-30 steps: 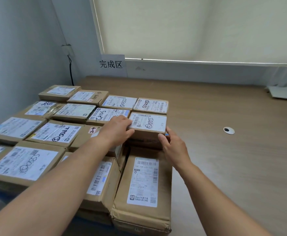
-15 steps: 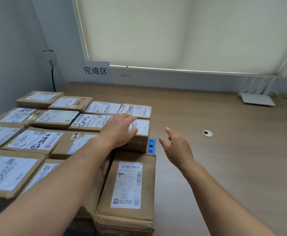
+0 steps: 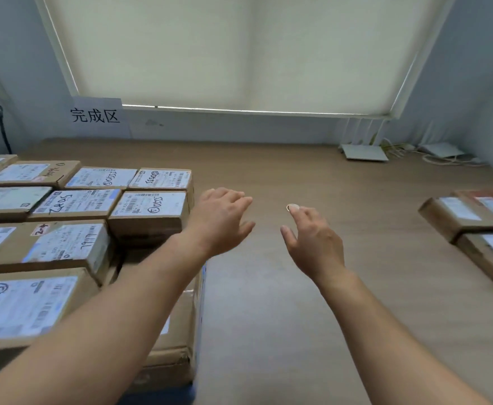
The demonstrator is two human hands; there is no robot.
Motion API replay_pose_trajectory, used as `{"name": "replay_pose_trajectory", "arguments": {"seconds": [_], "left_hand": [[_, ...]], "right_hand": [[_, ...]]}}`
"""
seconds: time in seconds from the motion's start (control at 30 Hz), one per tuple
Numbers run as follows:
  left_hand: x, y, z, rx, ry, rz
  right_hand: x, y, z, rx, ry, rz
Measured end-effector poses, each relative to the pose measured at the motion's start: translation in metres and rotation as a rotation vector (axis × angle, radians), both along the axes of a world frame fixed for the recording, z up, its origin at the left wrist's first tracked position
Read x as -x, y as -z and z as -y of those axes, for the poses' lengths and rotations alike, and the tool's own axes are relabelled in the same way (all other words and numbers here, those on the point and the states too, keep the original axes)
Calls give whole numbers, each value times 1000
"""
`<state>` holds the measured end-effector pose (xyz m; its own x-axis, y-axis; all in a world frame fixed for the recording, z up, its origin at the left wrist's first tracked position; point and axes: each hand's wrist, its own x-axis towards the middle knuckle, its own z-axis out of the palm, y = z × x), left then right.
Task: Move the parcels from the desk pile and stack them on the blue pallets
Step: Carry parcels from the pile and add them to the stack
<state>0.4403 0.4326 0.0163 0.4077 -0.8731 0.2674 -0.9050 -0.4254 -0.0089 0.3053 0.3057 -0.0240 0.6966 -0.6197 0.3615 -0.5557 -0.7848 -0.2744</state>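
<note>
two empty hands hang over the wood floor, next to the stacked parcels.
the left hand [image 3: 221, 220] is empty, with its fingers spread and loose, and its wrist is just beside the top parcel [image 3: 148, 211] at the stack's near corner. the right hand [image 3: 312, 244] is empty too, fingers loose, well away from any box. many brown parcels [image 3: 64, 247] with white labels sit in neat rows on the left, and a thin edge of the blue pallet [image 3: 201, 331] shows beside the lowest box. more parcels [image 3: 467, 217] lie far off on the right. a small white round thing [image 3: 292, 207] lies on the floor [image 3: 268, 317] just past the right fingertips. a paper sign [image 3: 96, 115] hangs on the wall.
</note>
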Motion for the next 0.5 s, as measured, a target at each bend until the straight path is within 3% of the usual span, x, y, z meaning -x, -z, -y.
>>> {"name": "replay_pose_trajectory", "arguments": {"seconds": [0.23, 0.5], "left_hand": [[122, 49, 43, 59, -86, -161], [242, 75, 109, 68, -56, -212]], "right_hand": [[95, 26, 37, 127, 52, 9], [214, 41, 90, 196, 128, -20]]}}
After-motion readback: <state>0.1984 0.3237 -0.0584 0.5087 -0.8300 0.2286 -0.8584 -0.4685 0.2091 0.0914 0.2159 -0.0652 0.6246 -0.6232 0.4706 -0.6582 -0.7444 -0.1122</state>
